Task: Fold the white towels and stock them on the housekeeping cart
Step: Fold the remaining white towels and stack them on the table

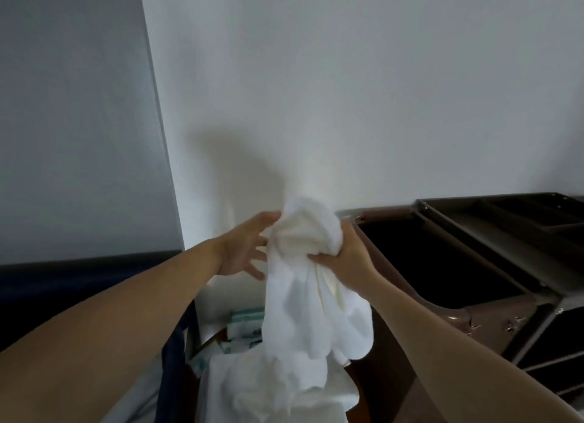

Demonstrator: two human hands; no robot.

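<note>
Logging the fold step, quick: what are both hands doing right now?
Left hand: open, fingers spread by the white towel.
Right hand: closed, gripping the bunched white towel.

We treat the wall (pixel 347 91) as a hard stop: it closes off forward travel just behind the raised towel (pixel 303 280). To the right, the cart (pixel 493 312) offers an open dark bin (pixel 436 258). Its mouth is free from above and bounded only by the rim. Beyond it, the divided tray (pixel 474 220) is open-topped. Below, the hanging towel overlaps the pile of white linen (pixel 262 394) and blocks the downward path. Small packets (pixel 245 324) stand near the wall, left of the towel.
</note>
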